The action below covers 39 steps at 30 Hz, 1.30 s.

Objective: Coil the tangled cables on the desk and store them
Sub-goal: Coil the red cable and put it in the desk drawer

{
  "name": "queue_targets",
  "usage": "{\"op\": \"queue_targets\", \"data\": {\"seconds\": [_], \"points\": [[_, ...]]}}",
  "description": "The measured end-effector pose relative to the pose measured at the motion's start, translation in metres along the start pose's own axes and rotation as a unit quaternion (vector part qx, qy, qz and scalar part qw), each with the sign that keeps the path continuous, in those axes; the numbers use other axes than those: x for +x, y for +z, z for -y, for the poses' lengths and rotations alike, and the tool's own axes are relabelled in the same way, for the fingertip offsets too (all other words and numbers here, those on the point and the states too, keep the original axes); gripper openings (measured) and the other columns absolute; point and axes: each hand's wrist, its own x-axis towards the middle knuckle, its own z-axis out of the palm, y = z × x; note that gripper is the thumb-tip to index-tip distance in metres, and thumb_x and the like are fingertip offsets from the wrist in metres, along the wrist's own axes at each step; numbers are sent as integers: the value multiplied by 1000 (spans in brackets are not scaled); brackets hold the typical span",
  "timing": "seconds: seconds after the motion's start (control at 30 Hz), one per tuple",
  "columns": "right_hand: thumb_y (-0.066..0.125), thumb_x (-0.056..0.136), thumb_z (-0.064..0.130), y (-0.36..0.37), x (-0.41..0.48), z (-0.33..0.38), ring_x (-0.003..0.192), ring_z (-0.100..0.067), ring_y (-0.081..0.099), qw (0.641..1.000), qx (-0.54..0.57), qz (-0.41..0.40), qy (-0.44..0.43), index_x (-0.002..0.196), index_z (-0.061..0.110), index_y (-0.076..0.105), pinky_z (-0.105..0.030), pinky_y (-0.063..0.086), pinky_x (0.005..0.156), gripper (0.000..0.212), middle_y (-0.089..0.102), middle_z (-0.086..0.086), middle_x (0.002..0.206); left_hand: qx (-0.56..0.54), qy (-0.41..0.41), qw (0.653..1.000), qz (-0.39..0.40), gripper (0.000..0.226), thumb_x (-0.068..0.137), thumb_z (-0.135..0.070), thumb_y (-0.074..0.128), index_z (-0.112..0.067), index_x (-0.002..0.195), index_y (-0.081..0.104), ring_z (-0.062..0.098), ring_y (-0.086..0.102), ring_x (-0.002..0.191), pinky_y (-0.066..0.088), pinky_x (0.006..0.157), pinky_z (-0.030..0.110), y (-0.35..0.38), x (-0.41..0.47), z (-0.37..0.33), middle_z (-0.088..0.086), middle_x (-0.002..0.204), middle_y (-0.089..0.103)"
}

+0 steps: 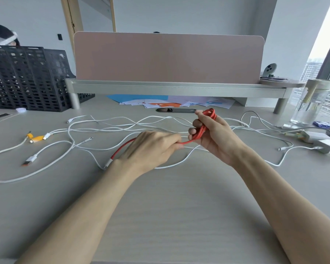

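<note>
Soft daylight from right; wide-angle distortion.

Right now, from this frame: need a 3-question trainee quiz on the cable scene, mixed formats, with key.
1. True or false: the red cable is fully coiled.
2. Which hand holds the coiled loops? A) left hand B) right hand C) neither
3. Fill in: the loose cables lying on the desk are ____ in colour.
Key: 1 false, a straight tail runs through the left hand to its plug. 2 B. 3 white.
</note>
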Motion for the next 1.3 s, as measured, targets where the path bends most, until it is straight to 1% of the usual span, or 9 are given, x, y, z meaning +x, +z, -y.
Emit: {"op": "queue_targets", "data": {"seconds": [0.37,0.47,0.57,0.7,0.8,1.0,1.13,1.23,1.3], "points": [[49,103,20,1,4,-22,75,-24,74,973,-191,-87,-99,109,9,44,-41,60,73,13,52,-5,72,-38,-9,998,51,22,96,-37,52,-19,103,64,30,54,75,33,57,34,8,-2,-10,1,84,63],[64,94,29,-5,5,-28,58,-7,62,931,-325,-118,-119,101,12,44,-35,50,68,27,55,6,58,-21,14,999,30,25,97,-40,47,-23,104,65,29,53,70,33,53,34,6,1,-14,-2,81,63],[78,74,52,-7,5,-29,62,-13,45,904,-397,-117,-110,83,19,41,-40,45,66,50,45,8,63,-28,8,1000,-11,30,96,-43,44,-21,91,65,26,50,62,36,48,32,3,2,-9,-2,73,62],[73,76,61,-4,1,-21,65,-11,34,922,-373,-65,-85,83,18,39,-24,35,61,55,34,4,72,-57,-40,997,-18,36,94,-49,42,-21,90,64,24,51,63,41,50,33,3,1,0,-4,73,63],[65,77,70,-2,-1,-19,70,-13,39,933,-356,-32,-46,87,18,42,-29,42,70,58,39,1,77,-64,-76,995,7,44,93,-55,33,-26,97,66,27,57,71,46,57,38,5,0,6,-2,79,66],[57,95,33,2,-5,-15,72,-18,52,961,-270,-18,61,109,12,53,-36,57,63,26,43,-5,89,-151,-97,984,15,20,93,-39,59,-21,85,63,6,41,55,33,53,27,3,0,-1,-11,55,44],[46,96,12,4,-3,-13,62,-19,58,982,-175,-19,67,100,14,46,-40,57,55,4,43,-6,80,-235,-136,961,44,21,90,-39,64,-25,74,59,9,34,54,29,52,24,2,2,-2,-7,55,43],[34,97,5,0,0,-6,91,-31,71,998,3,-11,58,105,14,45,-48,59,69,16,64,-9,89,-313,-177,930,71,18,87,-40,67,-26,77,61,11,34,57,28,55,28,1,2,-1,-2,59,45],[33,99,7,-3,2,-5,113,-30,66,999,-4,0,44,103,16,45,-53,54,88,16,74,-10,107,-368,-199,905,84,22,83,-42,70,-20,82,64,13,36,60,26,59,31,-1,3,0,4,63,48]]}}
